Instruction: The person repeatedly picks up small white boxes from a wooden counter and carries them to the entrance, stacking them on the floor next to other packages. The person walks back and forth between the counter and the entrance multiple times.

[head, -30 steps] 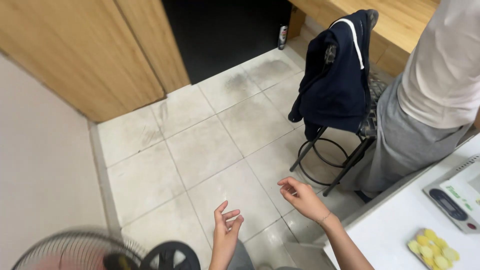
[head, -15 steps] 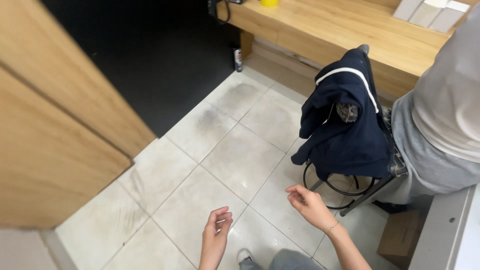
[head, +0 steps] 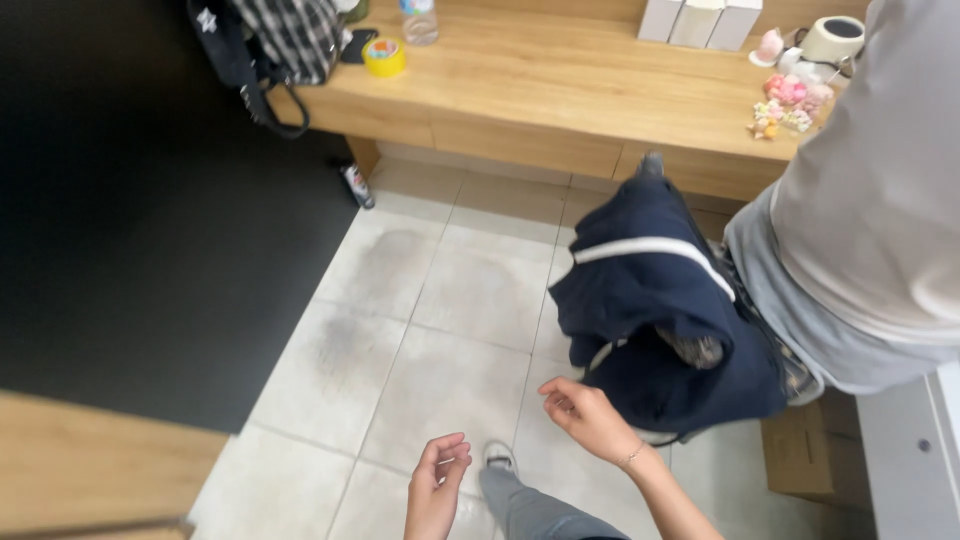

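My left hand (head: 435,485) hangs low over the pale floor tiles (head: 450,300), fingers loosely curled, holding nothing. My right hand (head: 588,415) is a little higher and to the right, fingers slack and apart, also holding nothing. It is nearest to a dark blue jacket (head: 665,310) with a white stripe, draped over a stool. Below the hands I see my grey trouser leg (head: 535,510) and a white shoe (head: 497,457).
Another person in a white top and grey trousers (head: 870,240) stands at the right beside the stool. A long wooden bench (head: 560,90) runs along the back with a checked bag (head: 285,35), yellow tape roll (head: 384,57), bottle and small boxes. A black mat (head: 150,220) lies on the left.
The view has swung up and left, bringing the bench and its items into sight. Both hands have stayed low and empty in roughly the same pose. The fan seen earlier is out of view.
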